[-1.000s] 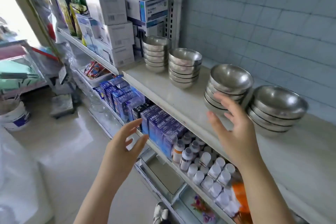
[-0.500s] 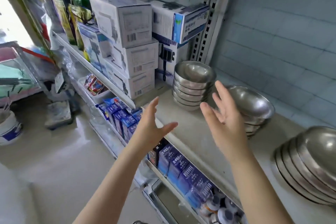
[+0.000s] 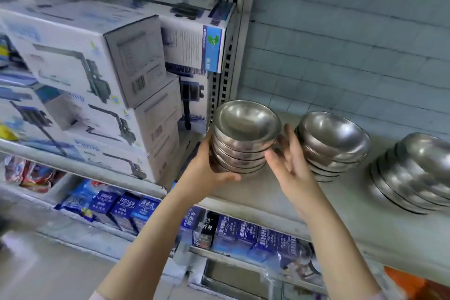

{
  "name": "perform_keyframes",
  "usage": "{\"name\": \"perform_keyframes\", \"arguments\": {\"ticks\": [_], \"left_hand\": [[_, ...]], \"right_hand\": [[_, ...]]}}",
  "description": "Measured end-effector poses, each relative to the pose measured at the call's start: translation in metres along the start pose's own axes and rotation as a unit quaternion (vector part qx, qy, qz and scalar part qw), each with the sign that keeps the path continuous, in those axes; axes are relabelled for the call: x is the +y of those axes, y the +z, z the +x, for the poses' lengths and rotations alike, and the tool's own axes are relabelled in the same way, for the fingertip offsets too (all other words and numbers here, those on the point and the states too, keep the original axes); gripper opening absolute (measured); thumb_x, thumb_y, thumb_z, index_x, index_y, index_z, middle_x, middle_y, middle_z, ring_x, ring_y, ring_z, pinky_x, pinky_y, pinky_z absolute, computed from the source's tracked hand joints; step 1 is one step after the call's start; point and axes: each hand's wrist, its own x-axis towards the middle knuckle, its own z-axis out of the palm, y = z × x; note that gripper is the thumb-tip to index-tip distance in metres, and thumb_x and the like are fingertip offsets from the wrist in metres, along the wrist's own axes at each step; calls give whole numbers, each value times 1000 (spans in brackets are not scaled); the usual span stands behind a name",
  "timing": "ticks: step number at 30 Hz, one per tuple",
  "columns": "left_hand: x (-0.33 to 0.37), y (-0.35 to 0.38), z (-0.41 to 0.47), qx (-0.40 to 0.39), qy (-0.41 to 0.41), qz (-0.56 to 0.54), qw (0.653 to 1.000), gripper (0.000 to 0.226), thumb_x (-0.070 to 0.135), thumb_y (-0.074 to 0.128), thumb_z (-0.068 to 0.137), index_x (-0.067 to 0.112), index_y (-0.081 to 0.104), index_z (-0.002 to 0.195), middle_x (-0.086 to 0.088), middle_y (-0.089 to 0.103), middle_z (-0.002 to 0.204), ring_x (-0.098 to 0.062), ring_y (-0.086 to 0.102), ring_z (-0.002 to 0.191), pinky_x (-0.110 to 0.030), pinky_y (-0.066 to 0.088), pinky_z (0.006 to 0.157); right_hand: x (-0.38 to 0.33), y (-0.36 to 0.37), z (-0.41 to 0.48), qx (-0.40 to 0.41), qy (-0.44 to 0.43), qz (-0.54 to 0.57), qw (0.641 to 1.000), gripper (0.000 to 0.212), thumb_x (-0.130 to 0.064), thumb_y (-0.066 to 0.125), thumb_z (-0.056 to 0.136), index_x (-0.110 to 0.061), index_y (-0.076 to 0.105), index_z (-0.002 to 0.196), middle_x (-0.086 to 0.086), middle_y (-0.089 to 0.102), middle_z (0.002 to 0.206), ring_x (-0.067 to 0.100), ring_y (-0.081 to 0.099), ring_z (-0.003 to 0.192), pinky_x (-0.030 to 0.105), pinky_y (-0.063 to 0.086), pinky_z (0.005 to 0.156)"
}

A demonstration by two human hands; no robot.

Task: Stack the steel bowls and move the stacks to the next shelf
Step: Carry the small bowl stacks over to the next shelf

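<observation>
Wrapped round the near left side and under the base of the nearest stack of shiny round steel bowls: the fingers of the left hand, closed firmly on it, thumb out of sight behind the metal. Spread wide on the other side: the right hand, palm turned to the stack, one fingertip touching the rims or just beside them, nothing clasped yet.

Sits at the left end of the pale grey metal shelf, close to the slotted grey upright post; cannot tell whether lifted or resting, base hidden by the hand.

To do the step well, probably: close the right fingers low on the stack, opposite the left, not only on the top rims. Press inward evenly, lift straight up, keep level so the nested bowls do not slide or rattle apart. Clear the post and the white cardboard cartons before swinging across.

Counted: two hands. Three stacks in view, namely the held one, a second bowl stack just beside the right hand, and a leaning third bowl stack farther right. About five rims in the held stack; others roughly alike, too blurred for certainty. At least four cartons.
</observation>
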Motion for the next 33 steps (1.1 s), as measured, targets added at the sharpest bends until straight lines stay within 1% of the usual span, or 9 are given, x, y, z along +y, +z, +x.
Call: {"name": "perform_keyframes", "arguments": {"ticks": [3, 7, 9, 11, 15, 20, 24, 28, 33], "left_hand": [[-4, -17, -10, -40, -8, -3, 999, 123, 32, 94, 51, 34, 18, 148, 18, 55, 132, 1, 51, 122, -27, 42, 105], [-2, -26, -21, -56, -5, -34, 998, 117, 26, 95, 52, 29, 26, 147, 17, 59, 124, 6, 55, 114, -24, 46, 102], [0, -29, -28, -65, 3, -38, 997, 112, 38, 94, 49, 32, 32, 143, 16, 61, 124, -1, 56, 117, -33, 46, 104], [7, -30, -39, -69, 22, -36, 997, 107, 42, 93, 50, 37, 35, 140, 18, 61, 125, -2, 55, 119, -33, 43, 105], [38, -22, -61, -65, 70, -47, 994, 101, 27, 91, 57, 35, 36, 141, 21, 61, 123, 8, 54, 114, -7, 41, 94], [73, 14, -78, -116, 100, -72, 986, 103, 28, 91, 55, 29, 37, 143, 13, 61, 127, -3, 55, 120, -31, 43, 105], [95, 72, -95, -162, 103, -87, 978, 104, 19, 93, 56, 24, 37, 144, 9, 63, 127, -7, 57, 120, -34, 43, 105], [119, 148, -123, -212, 96, -104, 967, 106, 27, 92, 52, 26, 37, 143, 9, 62, 128, -10, 57, 120, -38, 45, 103], [153, 257, -169, -273, 108, -110, 950, 98, 16, 91, 56, 28, 42, 139, 6, 66, 122, -15, 62, 115, -42, 48, 100]], "right_hand": [[7, 10, -5, 13, -12, 16, 1000, 77, -62, 66, 74, -47, 36, 144, -24, 44, 149, -8, 41, 135, 39, 32, 119], [4, 23, -17, 54, -14, 34, 998, 49, -56, 68, 80, -64, 47, 124, -27, 57, 136, -3, 51, 129, 51, 40, 112], [-3, 26, -27, 75, -15, 43, 996, 52, -67, 70, 73, -68, 49, 121, -24, 57, 137, 1, 52, 130, 52, 42, 110], [-13, 26, -39, 93, -27, 43, 994, 60, -75, 71, 66, -69, 49, 121, -21, 56, 140, 4, 53, 130, 53, 44, 108], [-35, 17, -69, 135, -70, 25, 988, 60, -78, 69, 64, -69, 49, 120, -22, 60, 134, 1, 58, 123, 49, 47, 106], [-55, -20, -115, 194, -93, -6, 977, 58, -82, 66, 61, -75, 48, 115, -29, 61, 129, -3, 59, 120, 45, 50, 103], [-55, -70, -162, 238, -93, -18, 967, 59, -83, 65, 60, -75, 48, 116, -30, 59, 131, -4, 60, 118, 35, 54, 99], [-49, -133, -225, 280, -86, -22, 956, 60, -79, 66, 66, -67, 50, 123, -28, 58, 134, 0, 60, 120, 43, 53, 100], [-34, -218, -309, 331, -65, -20, 941, 63, -79, 66, 66, -65, 50, 126, -30, 58, 133, 0, 62, 118, 43, 54, 98]]}}
